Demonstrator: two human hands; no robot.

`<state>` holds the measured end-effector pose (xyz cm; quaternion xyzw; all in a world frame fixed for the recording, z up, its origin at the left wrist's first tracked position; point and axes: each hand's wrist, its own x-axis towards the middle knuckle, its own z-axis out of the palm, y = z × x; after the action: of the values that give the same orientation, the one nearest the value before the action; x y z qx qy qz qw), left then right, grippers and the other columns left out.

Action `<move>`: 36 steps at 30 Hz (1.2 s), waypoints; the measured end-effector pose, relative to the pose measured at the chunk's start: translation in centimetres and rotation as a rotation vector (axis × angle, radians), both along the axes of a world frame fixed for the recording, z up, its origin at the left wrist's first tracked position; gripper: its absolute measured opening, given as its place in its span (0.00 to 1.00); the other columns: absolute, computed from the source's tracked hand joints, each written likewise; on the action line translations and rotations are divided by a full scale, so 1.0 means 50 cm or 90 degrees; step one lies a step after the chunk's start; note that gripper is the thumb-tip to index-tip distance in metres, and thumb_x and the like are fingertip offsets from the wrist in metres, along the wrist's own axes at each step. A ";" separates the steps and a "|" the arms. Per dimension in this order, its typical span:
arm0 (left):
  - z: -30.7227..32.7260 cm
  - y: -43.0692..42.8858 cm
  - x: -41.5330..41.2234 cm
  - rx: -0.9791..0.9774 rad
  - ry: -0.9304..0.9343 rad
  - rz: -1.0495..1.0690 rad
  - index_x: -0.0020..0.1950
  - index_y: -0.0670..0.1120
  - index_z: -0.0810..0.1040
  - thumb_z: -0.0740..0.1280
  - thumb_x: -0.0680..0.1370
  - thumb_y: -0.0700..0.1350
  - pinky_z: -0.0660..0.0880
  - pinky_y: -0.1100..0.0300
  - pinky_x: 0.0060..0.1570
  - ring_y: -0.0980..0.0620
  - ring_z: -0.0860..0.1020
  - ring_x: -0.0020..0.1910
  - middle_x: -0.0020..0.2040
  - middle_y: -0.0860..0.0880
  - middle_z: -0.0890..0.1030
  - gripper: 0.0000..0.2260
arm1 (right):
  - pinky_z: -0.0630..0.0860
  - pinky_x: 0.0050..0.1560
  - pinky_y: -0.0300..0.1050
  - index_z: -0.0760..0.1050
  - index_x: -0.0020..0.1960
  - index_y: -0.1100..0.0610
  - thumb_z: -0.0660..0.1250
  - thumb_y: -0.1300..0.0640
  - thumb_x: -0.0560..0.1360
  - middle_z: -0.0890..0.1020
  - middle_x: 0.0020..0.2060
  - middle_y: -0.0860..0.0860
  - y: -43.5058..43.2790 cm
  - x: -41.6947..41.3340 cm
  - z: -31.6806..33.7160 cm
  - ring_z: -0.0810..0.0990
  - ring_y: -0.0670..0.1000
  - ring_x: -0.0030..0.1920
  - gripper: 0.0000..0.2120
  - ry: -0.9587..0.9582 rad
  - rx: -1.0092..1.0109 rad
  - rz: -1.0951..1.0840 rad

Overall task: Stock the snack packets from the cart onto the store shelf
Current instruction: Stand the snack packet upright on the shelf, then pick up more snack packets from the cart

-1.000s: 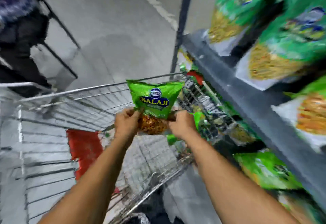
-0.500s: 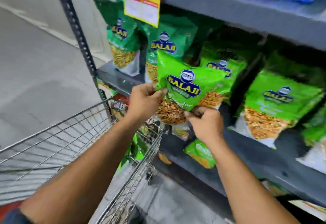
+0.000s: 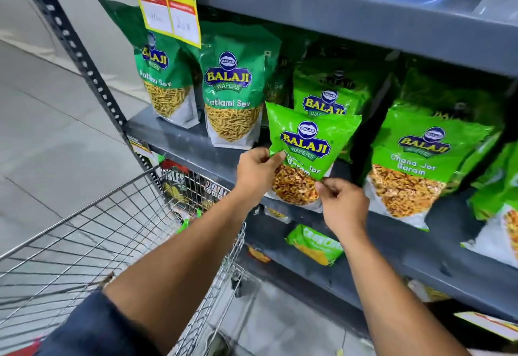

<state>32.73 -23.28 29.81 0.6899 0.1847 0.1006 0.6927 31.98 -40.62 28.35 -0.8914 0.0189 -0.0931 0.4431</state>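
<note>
Both hands hold 1 light-green snack packet (image 3: 311,148) upright at the front edge of the middle shelf (image 3: 179,138), in front of another packet of the same kind and just beside a matching one (image 3: 414,165) on its right. The left hand (image 3: 256,172) pinches the packet's left edge between thumb and fingers; the right hand (image 3: 342,204) is closed on its lower right corner. 2 darker green packets (image 3: 229,94) stand to the left on the same shelf. The wire cart (image 3: 92,232) sits below the left arm, close against the shelving.

The packet looks light, soft and puffy with air, with a glossy film that is probably slippery, and the snack inside could crush under a hard squeeze. Holding it by the side seams and bottom corners, as now, seems the safest grip. Its base appears to be at or near the shelf edge; whether it rests there I cannot tell.
</note>
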 end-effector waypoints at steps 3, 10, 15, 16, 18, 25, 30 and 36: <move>-0.004 0.006 0.006 0.021 0.006 -0.017 0.31 0.44 0.78 0.72 0.69 0.52 0.68 0.54 0.38 0.51 0.72 0.34 0.32 0.46 0.77 0.13 | 0.66 0.40 0.31 0.82 0.47 0.58 0.71 0.53 0.71 0.86 0.43 0.54 0.008 -0.003 -0.008 0.77 0.45 0.39 0.09 -0.005 0.011 -0.016; -0.009 0.009 0.011 -0.002 -0.007 -0.054 0.33 0.46 0.81 0.72 0.72 0.48 0.73 0.53 0.42 0.51 0.75 0.36 0.34 0.46 0.80 0.09 | 0.68 0.44 0.36 0.82 0.48 0.58 0.70 0.53 0.71 0.86 0.43 0.55 0.015 -0.012 -0.014 0.81 0.49 0.41 0.09 -0.030 0.014 -0.046; 0.001 0.022 -0.004 -0.052 -0.029 -0.102 0.42 0.44 0.83 0.71 0.73 0.44 0.75 0.54 0.44 0.53 0.77 0.37 0.36 0.47 0.82 0.04 | 0.69 0.48 0.38 0.81 0.50 0.58 0.70 0.53 0.71 0.85 0.46 0.56 0.018 -0.016 -0.017 0.82 0.54 0.47 0.11 -0.039 0.030 -0.054; 0.003 0.028 -0.009 -0.060 -0.037 -0.115 0.46 0.43 0.83 0.71 0.74 0.43 0.75 0.58 0.41 0.55 0.77 0.35 0.36 0.50 0.83 0.05 | 0.69 0.49 0.38 0.80 0.53 0.58 0.71 0.54 0.71 0.85 0.47 0.55 0.017 -0.019 -0.016 0.82 0.53 0.48 0.12 -0.048 0.041 -0.058; 0.001 0.063 -0.025 -0.060 -0.042 -0.092 0.58 0.39 0.79 0.70 0.74 0.43 0.75 0.63 0.43 0.55 0.78 0.40 0.44 0.50 0.84 0.14 | 0.72 0.52 0.43 0.76 0.58 0.55 0.71 0.56 0.70 0.82 0.51 0.53 0.024 -0.034 -0.018 0.80 0.51 0.49 0.17 -0.093 0.084 -0.058; -0.078 0.328 -0.137 0.129 0.048 0.086 0.62 0.41 0.78 0.68 0.76 0.45 0.78 0.65 0.50 0.52 0.81 0.50 0.57 0.46 0.82 0.16 | 0.76 0.50 0.48 0.76 0.55 0.56 0.68 0.58 0.70 0.77 0.48 0.52 0.103 -0.118 -0.037 0.77 0.54 0.45 0.14 -0.258 0.084 0.083; -0.182 0.494 -0.237 0.291 0.199 0.107 0.58 0.42 0.81 0.69 0.75 0.42 0.76 0.71 0.46 0.54 0.79 0.47 0.54 0.44 0.83 0.12 | 0.76 0.42 0.41 0.78 0.48 0.47 0.70 0.57 0.68 0.80 0.40 0.48 0.252 -0.180 -0.051 0.78 0.45 0.38 0.10 -0.094 0.091 0.246; -0.291 0.560 -0.266 0.464 0.353 -0.151 0.64 0.44 0.77 0.66 0.77 0.41 0.68 0.63 0.62 0.48 0.77 0.63 0.65 0.45 0.79 0.15 | 0.75 0.41 0.38 0.75 0.43 0.49 0.71 0.55 0.68 0.80 0.36 0.45 0.428 -0.281 -0.127 0.78 0.44 0.37 0.07 0.490 0.082 0.525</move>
<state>19.44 4.72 15.26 0.9054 0.2348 -0.1088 0.3367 17.92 -19.24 22.00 -0.7660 -0.1649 0.4203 0.4577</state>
